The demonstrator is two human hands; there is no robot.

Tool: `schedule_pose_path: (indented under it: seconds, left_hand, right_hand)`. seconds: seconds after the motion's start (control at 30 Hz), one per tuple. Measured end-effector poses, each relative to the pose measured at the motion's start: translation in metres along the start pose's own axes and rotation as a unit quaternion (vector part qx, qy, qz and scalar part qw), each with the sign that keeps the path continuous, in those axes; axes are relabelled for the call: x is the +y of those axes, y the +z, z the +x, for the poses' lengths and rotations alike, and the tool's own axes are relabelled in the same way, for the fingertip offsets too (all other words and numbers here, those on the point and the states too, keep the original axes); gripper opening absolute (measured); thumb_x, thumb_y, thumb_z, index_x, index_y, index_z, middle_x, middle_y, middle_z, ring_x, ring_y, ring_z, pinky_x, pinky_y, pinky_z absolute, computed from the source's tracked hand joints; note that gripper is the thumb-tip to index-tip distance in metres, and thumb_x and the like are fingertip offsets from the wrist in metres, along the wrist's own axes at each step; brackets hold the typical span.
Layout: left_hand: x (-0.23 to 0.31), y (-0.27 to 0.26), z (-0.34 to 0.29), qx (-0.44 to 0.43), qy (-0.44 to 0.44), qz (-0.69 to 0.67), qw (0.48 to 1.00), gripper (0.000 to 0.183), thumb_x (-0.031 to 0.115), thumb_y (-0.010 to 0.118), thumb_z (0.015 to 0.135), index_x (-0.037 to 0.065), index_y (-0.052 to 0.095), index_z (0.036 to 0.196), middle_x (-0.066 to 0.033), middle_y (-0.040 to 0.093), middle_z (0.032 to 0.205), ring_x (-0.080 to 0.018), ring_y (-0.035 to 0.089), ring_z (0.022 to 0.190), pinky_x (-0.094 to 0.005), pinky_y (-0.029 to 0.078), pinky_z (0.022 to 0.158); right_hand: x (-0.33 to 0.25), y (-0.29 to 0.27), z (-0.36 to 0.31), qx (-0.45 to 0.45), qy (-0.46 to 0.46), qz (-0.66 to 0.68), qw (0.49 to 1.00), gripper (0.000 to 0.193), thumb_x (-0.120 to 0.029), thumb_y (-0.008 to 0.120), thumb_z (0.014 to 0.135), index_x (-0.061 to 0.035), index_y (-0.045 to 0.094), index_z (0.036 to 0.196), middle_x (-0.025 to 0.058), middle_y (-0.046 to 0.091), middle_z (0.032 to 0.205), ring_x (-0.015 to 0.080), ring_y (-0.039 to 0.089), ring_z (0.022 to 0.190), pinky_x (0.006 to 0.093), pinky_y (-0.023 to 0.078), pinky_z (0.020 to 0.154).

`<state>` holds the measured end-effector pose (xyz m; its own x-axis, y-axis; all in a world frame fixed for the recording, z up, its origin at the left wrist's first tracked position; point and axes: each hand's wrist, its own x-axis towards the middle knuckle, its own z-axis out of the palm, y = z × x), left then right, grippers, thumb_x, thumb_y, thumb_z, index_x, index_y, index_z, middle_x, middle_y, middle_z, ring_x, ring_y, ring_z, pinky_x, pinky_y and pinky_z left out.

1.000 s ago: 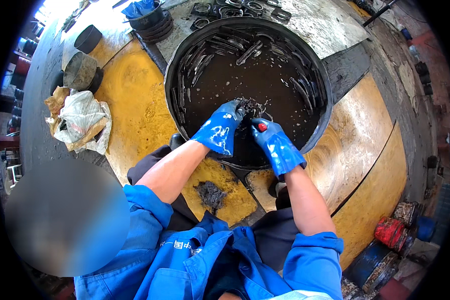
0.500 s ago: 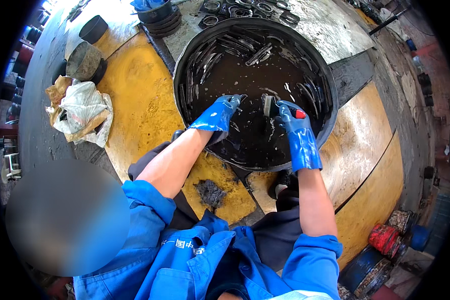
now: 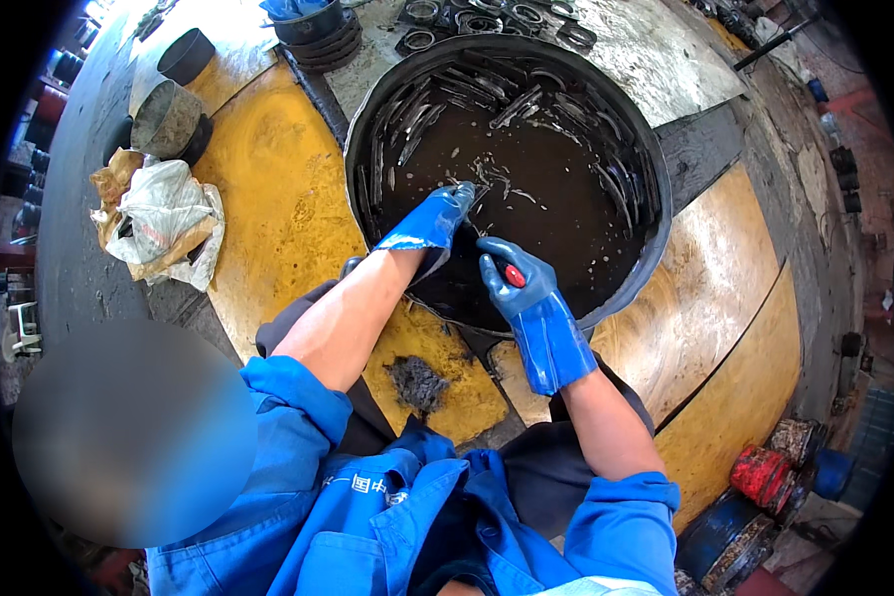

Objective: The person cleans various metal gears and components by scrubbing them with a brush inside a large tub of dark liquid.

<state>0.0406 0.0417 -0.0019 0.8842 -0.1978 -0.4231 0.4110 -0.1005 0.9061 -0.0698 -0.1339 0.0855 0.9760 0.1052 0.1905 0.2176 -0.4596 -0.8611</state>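
Observation:
Both my hands wear blue rubber gloves over a wide round tub (image 3: pixel 656 159) of dark brown liquid. My left hand (image 3: pixel 454 204) is closed at the tub's near left, its fingers pinching a dark, thin-edged piece that mostly merges with the liquid and cannot be made out fully. My right hand (image 3: pixel 520 278) is wrapped around a brush with a red handle (image 3: pixel 514 276). The brush head points toward the left hand and is hard to see against the dark. Several dark curved strips (image 3: pixel 616 189) lie along the tub's inner wall. Pale bubbles float near my left fingers.
A crumpled white bag (image 3: pixel 164 214) lies at left by round containers (image 3: pixel 166 119). Dark rings (image 3: pixel 482 24) lie beyond the tub. Yellowish boards (image 3: pixel 268 179) cover the floor, with a dark fibrous clump (image 3: pixel 417 384) near my legs. Red and blue drums (image 3: pixel 765 477) stand at lower right.
My right hand has moved left and nearer to me, bringing the brush close to my left hand. The left hand has barely moved. More bubbles show on the liquid beside it.

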Motion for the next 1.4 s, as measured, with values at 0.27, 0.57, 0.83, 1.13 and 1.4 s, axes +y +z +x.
schedule_pose_path:
  seconds: [0.27, 0.57, 0.83, 1.13, 1.4]
  left_hand:
    - [0.008, 0.003, -0.004, -0.033, -0.043, -0.082, 0.995, 0.041, 0.034, 0.048, 0.111, 0.002, 0.071, 0.124, -0.0079, 0.073, 0.115, -0.0132, 0.060, 0.101, -0.0325, 0.050, 0.094]
    - [0.030, 0.017, -0.024, -0.011, -0.022, 0.010, 1.000, 0.046, 0.034, 0.051, 0.111, -0.005, 0.066, 0.129, -0.0079, 0.072, 0.122, -0.0147, 0.060, 0.107, -0.0323, 0.047, 0.101]
    - [0.008, 0.006, -0.011, -0.001, 0.011, 0.022, 1.000, 0.046, 0.033, 0.054, 0.109, -0.004, 0.065, 0.133, -0.0103, 0.070, 0.126, -0.0175, 0.061, 0.115, -0.0319, 0.046, 0.105]
    - [0.000, 0.013, -0.002, 0.009, 0.002, 0.018, 1.000, 0.045, 0.031, 0.056, 0.108, -0.004, 0.064, 0.135, -0.0102, 0.070, 0.129, -0.0175, 0.062, 0.117, -0.0315, 0.046, 0.106]
    - [0.005, 0.014, -0.005, 0.021, 0.004, 0.028, 0.999, 0.042, 0.030, 0.055, 0.108, -0.002, 0.066, 0.133, -0.0105, 0.070, 0.129, -0.0188, 0.063, 0.117, -0.0316, 0.047, 0.105]
  right_hand:
    - [0.022, -0.001, 0.016, 0.072, -0.049, -0.021, 0.996, 0.019, -0.007, 0.074, 0.091, -0.0076, 0.077, 0.109, 0.0156, 0.077, 0.105, 0.0279, 0.077, 0.099, 0.0348, 0.059, 0.088]
    - [0.089, -0.016, 0.046, 0.092, 0.212, 0.068, 0.970, 0.020, -0.013, 0.073, 0.094, -0.0048, 0.077, 0.111, 0.0064, 0.078, 0.105, 0.0143, 0.072, 0.096, 0.0300, 0.057, 0.091]
    - [0.065, -0.022, 0.056, 0.080, 0.402, 0.029, 0.912, 0.032, -0.033, 0.073, 0.094, -0.0043, 0.077, 0.109, 0.0068, 0.076, 0.093, 0.0159, 0.071, 0.083, 0.0341, 0.057, 0.077]
    - [0.057, -0.039, 0.035, -0.007, 0.434, -0.005, 0.901, 0.043, -0.040, 0.066, 0.093, -0.0004, 0.072, 0.108, 0.0104, 0.072, 0.098, 0.0213, 0.064, 0.093, 0.0389, 0.050, 0.087]
    - [0.039, -0.040, 0.029, -0.027, 0.455, 0.123, 0.881, 0.034, -0.033, 0.067, 0.096, -0.0042, 0.073, 0.111, 0.0070, 0.073, 0.101, 0.0176, 0.066, 0.090, 0.0338, 0.052, 0.082]
